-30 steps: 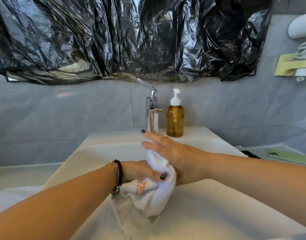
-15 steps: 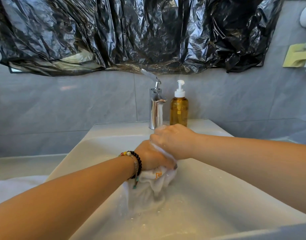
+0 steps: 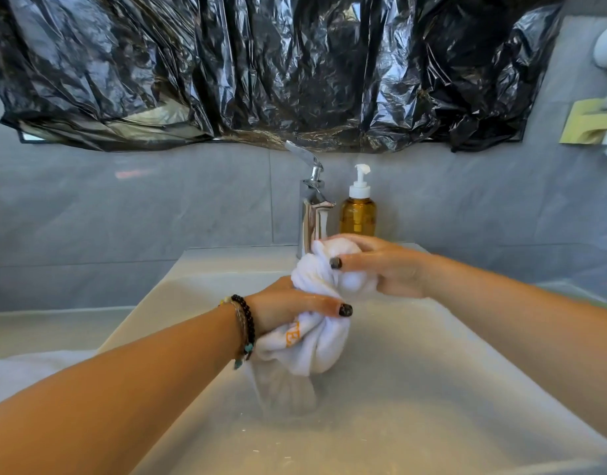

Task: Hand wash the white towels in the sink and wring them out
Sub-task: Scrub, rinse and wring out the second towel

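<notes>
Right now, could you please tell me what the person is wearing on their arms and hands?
Both forearms are bare, with no sleeves in view. The left hand has dark polish on its thumbnail, and its wrist carries a bracelet of black beads beside a thinner strand with small turquoise and yellow beads. The right hand also shows a dark-polished thumbnail; its wrist is bare. No rings are visible.

White towel (image 3: 317,337) with orange lettering, wet and twisted into a bunched rope, held above the white sink (image 3: 432,389) near its back edge, upper end gripped by right hand (image 3: 384,269), lower part by left hand (image 3: 295,306), tail hanging into the basin
</notes>
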### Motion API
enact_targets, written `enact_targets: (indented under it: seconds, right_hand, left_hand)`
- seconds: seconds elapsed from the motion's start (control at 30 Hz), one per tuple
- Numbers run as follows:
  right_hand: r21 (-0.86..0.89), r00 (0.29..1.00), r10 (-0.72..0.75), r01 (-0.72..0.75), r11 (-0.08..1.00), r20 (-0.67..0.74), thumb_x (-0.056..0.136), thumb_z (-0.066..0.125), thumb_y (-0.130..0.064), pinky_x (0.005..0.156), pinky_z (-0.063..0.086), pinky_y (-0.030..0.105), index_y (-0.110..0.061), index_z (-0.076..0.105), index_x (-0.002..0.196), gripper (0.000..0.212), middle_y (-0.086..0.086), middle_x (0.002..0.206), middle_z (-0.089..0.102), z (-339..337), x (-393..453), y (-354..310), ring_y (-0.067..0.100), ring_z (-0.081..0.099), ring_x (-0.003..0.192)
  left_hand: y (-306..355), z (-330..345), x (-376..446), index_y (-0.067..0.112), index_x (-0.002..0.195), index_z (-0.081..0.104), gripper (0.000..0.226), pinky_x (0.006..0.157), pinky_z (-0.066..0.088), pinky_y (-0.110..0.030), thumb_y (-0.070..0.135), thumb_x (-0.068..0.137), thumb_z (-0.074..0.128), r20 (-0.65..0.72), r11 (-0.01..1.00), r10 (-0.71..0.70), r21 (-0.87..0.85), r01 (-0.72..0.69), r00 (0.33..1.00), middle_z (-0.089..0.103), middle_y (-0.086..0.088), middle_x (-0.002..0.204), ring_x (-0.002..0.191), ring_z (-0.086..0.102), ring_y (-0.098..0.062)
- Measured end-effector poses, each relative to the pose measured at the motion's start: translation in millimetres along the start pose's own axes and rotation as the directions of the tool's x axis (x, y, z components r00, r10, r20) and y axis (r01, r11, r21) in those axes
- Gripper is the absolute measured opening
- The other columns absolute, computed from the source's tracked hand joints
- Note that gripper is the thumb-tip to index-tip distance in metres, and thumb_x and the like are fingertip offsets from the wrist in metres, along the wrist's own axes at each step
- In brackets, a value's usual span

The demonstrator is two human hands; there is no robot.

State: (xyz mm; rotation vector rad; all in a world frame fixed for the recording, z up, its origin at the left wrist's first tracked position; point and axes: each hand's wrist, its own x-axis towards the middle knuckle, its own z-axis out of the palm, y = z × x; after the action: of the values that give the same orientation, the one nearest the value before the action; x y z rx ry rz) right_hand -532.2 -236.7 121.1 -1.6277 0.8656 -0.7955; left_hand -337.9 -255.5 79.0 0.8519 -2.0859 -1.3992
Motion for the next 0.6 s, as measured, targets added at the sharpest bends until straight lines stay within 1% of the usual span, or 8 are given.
enact_targets:
  seconds: [0.1,0.17,0.27,0.33,0.4,0.47,0.53,0.6]
  right_hand:
    - [0.158,0.987,0.001,0.024,0.987,-0.159,0.055,0.088,-0.034,0.083,0.051,0.037,-0.02,0.065,0.116,0.067,0.013,0.112,0.067,16.0,12.4,15.8,0.021,0.066,0.096]
    - [0.157,0.978,0.019,0.014,0.988,-0.208,0.065,0.081,-0.025,0.078,0.054,0.035,-0.013,0.065,0.12,0.058,0.014,0.108,0.068,25.3,16.8,15.6,0.022,0.067,0.092]
    - [0.14,0.955,0.007,0.036,0.99,-0.296,0.062,0.082,-0.015,0.072,0.057,0.032,-0.012,0.072,0.104,0.044,0.01,0.097,0.072,31.3,20.8,16.9,0.023,0.069,0.087]
    - [0.076,0.911,0.003,0.032,0.997,-0.413,0.049,0.088,-0.015,0.075,0.056,0.033,-0.014,0.075,0.094,0.047,0.008,0.088,0.073,33.8,27.4,19.1,0.024,0.069,0.086]
    - [0.026,0.854,-0.022,0.042,0.999,-0.52,0.047,0.084,-0.022,0.072,0.054,0.03,-0.014,0.075,0.081,0.036,0.0,0.073,0.07,39.0,35.0,17.1,0.022,0.066,0.077]
    - [-0.2,0.812,-0.07,-0.058,0.978,-0.579,0.058,0.072,-0.03,0.068,0.047,0.029,-0.018,0.067,0.059,0.013,-0.003,0.063,0.061,45.7,40.4,10.6,0.021,0.059,0.071]
    - [-0.653,0.819,-0.154,-0.31,0.691,-0.552,0.083,0.061,-0.032,0.074,0.046,0.032,-0.017,0.064,0.07,0.02,0.003,0.078,0.06,52.9,42.4,5.1,0.025,0.061,0.085]
    - [-0.847,0.818,-0.308,-0.353,0.397,-0.485,0.096,0.048,-0.033,0.072,0.044,0.029,-0.015,0.064,0.092,0.025,0.003,0.087,0.057,58.9,43.2,2.8,0.024,0.059,0.091]
  left_hand:
    - [1.7,11.4,-2.0,0.01,0.109,0.072,0.042,0.104,0.047,-0.039,0.021,0.069,0.077,0.1,0.981,-0.039,-0.184,0.057,0.994,0.07,-0.022,0.109,0.107,0.067,-0.024]
    - [1.4,16.6,-4.2,0.018,0.107,0.074,0.038,0.103,0.049,-0.035,0.015,0.069,0.075,0.103,0.985,-0.024,-0.166,0.041,0.994,0.069,-0.019,0.115,0.112,0.066,-0.023]
    - [3.2,23.2,1.1,-0.004,0.112,0.065,0.047,0.09,0.054,-0.034,0.012,0.068,0.07,-0.053,0.999,0.03,-0.022,-0.031,0.998,0.068,-0.02,0.103,0.096,0.067,-0.018]
    - [2.7,29.1,7.5,-0.013,0.095,0.064,0.037,0.073,0.054,-0.033,0.01,0.066,0.069,-0.175,0.997,0.055,0.065,-0.044,0.983,0.065,-0.014,0.081,0.076,0.063,-0.014]
    - [0.1,33.5,13.4,-0.003,0.07,0.063,0.011,0.052,0.047,-0.022,0.004,0.072,0.071,-0.259,0.997,-0.023,0.066,0.041,0.966,0.058,-0.003,0.058,0.054,0.056,-0.01]
    - [-6.0,35.4,17.2,0.011,0.056,0.054,0.026,0.045,0.038,-0.016,0.006,0.075,0.072,-0.307,0.987,-0.087,0.101,0.123,0.948,0.049,0.003,0.046,0.043,0.047,-0.01]
    - [-12.3,35.2,20.1,0.018,0.056,0.053,0.028,0.046,0.038,-0.016,0.017,0.072,0.076,-0.38,0.966,-0.083,0.198,0.169,0.921,0.048,0.007,0.046,0.047,0.048,-0.011]
    - [-15.1,34.5,26.1,0.024,0.062,0.053,0.027,0.053,0.043,-0.019,0.023,0.082,0.07,-0.406,0.927,-0.104,0.291,0.236,0.908,0.049,0.009,0.054,0.06,0.055,-0.011]
